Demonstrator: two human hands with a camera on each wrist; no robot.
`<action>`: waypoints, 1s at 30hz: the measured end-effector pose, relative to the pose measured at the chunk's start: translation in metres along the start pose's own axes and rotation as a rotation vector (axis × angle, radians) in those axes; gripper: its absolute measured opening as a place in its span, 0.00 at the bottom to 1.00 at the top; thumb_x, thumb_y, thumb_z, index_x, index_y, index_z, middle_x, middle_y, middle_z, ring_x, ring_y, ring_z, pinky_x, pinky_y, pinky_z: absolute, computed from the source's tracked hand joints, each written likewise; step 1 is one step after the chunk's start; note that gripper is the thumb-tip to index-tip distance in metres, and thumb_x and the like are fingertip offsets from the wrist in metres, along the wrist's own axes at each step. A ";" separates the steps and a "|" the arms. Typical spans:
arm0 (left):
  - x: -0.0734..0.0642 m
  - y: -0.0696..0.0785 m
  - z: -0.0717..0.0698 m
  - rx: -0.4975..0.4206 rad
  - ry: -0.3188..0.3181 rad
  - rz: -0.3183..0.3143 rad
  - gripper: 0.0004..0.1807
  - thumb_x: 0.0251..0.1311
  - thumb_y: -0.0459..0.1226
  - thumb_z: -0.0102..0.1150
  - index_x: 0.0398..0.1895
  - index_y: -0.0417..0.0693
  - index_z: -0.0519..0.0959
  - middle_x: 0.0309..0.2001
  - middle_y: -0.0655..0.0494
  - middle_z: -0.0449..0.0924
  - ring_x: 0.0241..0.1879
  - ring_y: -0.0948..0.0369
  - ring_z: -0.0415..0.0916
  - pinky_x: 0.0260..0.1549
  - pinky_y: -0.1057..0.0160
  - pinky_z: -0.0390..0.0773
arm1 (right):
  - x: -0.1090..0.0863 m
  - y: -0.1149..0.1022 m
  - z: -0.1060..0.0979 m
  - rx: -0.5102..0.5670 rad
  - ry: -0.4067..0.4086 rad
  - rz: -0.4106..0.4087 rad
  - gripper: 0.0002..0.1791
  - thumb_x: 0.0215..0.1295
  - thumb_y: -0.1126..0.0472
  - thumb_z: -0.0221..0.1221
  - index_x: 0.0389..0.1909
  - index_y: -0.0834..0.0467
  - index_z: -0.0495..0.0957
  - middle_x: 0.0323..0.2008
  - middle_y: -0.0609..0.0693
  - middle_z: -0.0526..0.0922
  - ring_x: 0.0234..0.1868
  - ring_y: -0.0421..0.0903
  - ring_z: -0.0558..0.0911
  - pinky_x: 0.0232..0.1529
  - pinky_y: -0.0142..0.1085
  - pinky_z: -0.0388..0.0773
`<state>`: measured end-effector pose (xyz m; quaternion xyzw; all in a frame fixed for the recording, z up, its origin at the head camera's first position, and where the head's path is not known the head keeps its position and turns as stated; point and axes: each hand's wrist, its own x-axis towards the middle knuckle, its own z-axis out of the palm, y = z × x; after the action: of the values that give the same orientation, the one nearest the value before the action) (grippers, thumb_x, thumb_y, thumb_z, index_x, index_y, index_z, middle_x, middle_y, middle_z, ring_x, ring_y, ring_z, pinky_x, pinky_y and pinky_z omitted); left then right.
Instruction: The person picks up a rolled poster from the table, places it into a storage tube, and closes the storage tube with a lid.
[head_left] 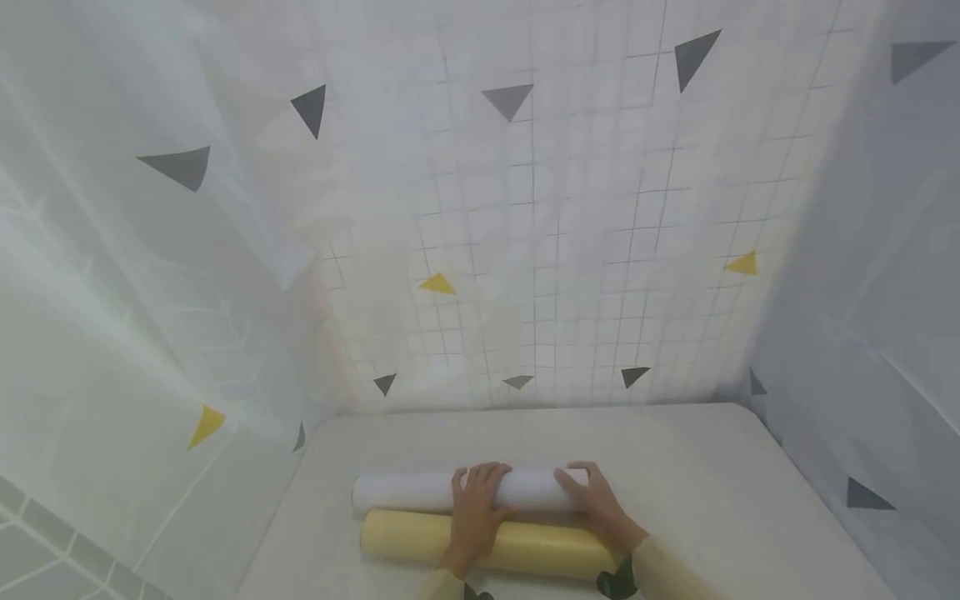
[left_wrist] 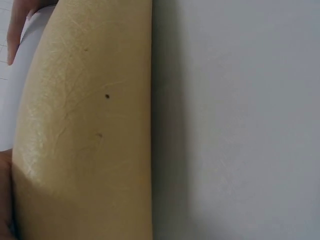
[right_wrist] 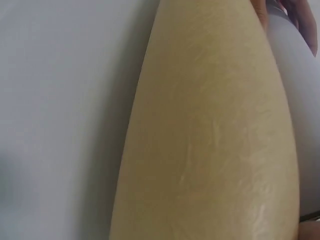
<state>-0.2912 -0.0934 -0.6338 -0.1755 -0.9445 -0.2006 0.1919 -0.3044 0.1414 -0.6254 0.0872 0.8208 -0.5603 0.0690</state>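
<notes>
A white roll (head_left: 405, 492) lies crosswise on the white table (head_left: 675, 442) in the head view. Just on its near side, parallel to it, is a yellow roll (head_left: 408, 536) with a creased, shiny surface. My left hand (head_left: 476, 510) reaches over the yellow roll and grips the white one around its middle, fingers over the far side and thumb on the near side. At the white roll's right end, my right hand (head_left: 597, 497) grips it the same way. Both wrist views are filled mostly by the yellow roll (left_wrist: 95, 110), the white roll (right_wrist: 295, 85) showing beside it.
A pale sheet (head_left: 480, 208) with grid lines and grey and yellow triangles hangs behind the table. Similar sheets stand on the left (head_left: 112, 275) and on the right (head_left: 885, 275), close to the table's sides.
</notes>
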 end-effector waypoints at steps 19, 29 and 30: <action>0.009 0.004 0.003 -0.010 -0.044 -0.085 0.35 0.40 0.47 0.79 0.57 0.57 0.80 0.59 0.58 0.84 0.62 0.56 0.79 0.70 0.31 0.61 | -0.003 -0.002 0.000 -0.351 -0.013 -0.242 0.42 0.47 0.48 0.77 0.63 0.59 0.75 0.63 0.65 0.72 0.62 0.62 0.72 0.64 0.67 0.70; 0.011 0.004 0.008 -0.016 -0.044 -0.095 0.35 0.40 0.45 0.80 0.57 0.56 0.80 0.59 0.57 0.84 0.62 0.55 0.78 0.70 0.31 0.62 | 0.001 0.006 0.001 -0.370 -0.014 -0.308 0.41 0.48 0.49 0.78 0.62 0.61 0.75 0.61 0.64 0.74 0.60 0.60 0.72 0.63 0.65 0.71; 0.012 0.004 0.008 -0.016 -0.044 -0.100 0.35 0.40 0.45 0.80 0.57 0.56 0.80 0.59 0.57 0.84 0.63 0.55 0.78 0.71 0.32 0.62 | 0.002 0.006 0.001 -0.368 -0.015 -0.310 0.41 0.49 0.48 0.77 0.62 0.61 0.75 0.61 0.64 0.74 0.60 0.59 0.72 0.63 0.64 0.71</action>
<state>-0.3021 -0.0832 -0.6341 -0.1339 -0.9546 -0.2133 0.1593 -0.3048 0.1431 -0.6313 -0.0583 0.9121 -0.4058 0.0030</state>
